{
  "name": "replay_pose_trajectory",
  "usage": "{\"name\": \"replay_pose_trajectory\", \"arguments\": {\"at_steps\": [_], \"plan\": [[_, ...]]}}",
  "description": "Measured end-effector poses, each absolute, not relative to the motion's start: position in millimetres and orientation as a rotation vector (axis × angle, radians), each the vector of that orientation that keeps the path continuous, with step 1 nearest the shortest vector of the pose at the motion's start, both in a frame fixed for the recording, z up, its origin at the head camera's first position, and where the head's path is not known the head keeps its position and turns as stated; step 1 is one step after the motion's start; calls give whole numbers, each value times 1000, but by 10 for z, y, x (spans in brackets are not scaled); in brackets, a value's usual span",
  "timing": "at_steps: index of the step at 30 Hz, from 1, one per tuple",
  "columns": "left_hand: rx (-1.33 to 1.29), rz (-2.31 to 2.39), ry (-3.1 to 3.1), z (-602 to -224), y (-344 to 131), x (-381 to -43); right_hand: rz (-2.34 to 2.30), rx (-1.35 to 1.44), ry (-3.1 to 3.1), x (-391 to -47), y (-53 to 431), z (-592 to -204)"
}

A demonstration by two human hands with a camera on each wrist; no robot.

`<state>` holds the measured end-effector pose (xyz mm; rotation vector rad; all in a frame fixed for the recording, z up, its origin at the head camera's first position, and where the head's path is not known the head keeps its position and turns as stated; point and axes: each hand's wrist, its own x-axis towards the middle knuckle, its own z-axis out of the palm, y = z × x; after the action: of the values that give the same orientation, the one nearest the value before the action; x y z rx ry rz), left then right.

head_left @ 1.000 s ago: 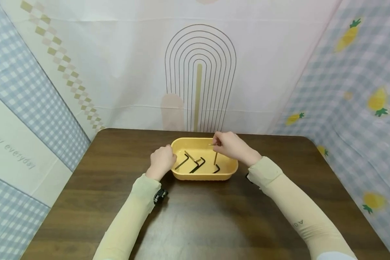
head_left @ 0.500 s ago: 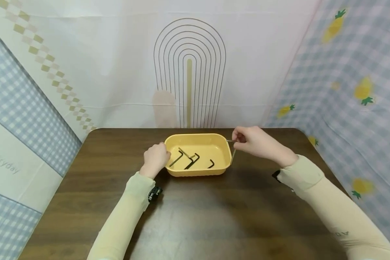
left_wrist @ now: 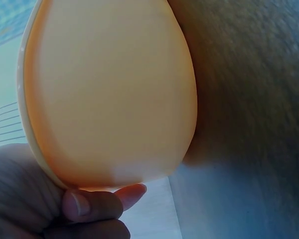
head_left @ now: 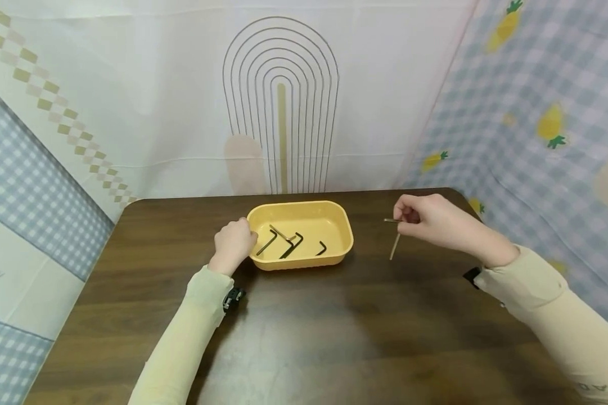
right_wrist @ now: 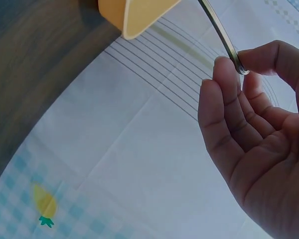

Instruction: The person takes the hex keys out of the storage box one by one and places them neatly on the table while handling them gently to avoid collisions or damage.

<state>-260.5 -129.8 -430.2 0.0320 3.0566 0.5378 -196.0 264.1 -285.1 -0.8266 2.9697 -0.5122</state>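
Observation:
A yellow oblong tray (head_left: 334, 259) stands on the brown table, and my left hand (head_left: 233, 243) grips its left end. In the left wrist view the thumb and fingers (left_wrist: 97, 205) close on the rim of the tray (left_wrist: 109, 89). Inside it lie several L-shaped hex keys, black ones such as the short hex key (head_left: 322, 248) and a brass-coloured hex key (head_left: 279, 232). Off to the tray's right, my right hand (head_left: 425, 220) pinches another brass-coloured hex key (head_left: 395, 246) near its bend, its long arm pointing down. The right wrist view shows this hex key (right_wrist: 222, 32) between thumb and fingertips.
Dark wood tabletop (head_left: 304, 326) stretches in front of the tray and to both sides. Behind the table hangs a white printed cloth (head_left: 182, 112), with a blue checked cloth (head_left: 552, 169) on the right. Black wrist devices (head_left: 234, 299) sit at the cuffs.
My right hand has lifted the brass-coloured hex key out of the tray and carried it right, over the table. The left hand keeps its grip on the tray. The head view has shifted right.

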Motion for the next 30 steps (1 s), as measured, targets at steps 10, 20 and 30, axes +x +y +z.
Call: {"name": "replay_pose_trajectory", "arguments": {"at_steps": [10,20,30], "plan": [[51,530,3066,-4337,-1317,-2610,-595,-858,2849,-1937,2522,-3082],[45,548,3073,-4313,-1281,-2624,-612,-894,2706,-2010,2305,-3503],[34,537,3078,-4342,-1300,-2642,-611,-852,2584,-2095,2210,-3724]]}}
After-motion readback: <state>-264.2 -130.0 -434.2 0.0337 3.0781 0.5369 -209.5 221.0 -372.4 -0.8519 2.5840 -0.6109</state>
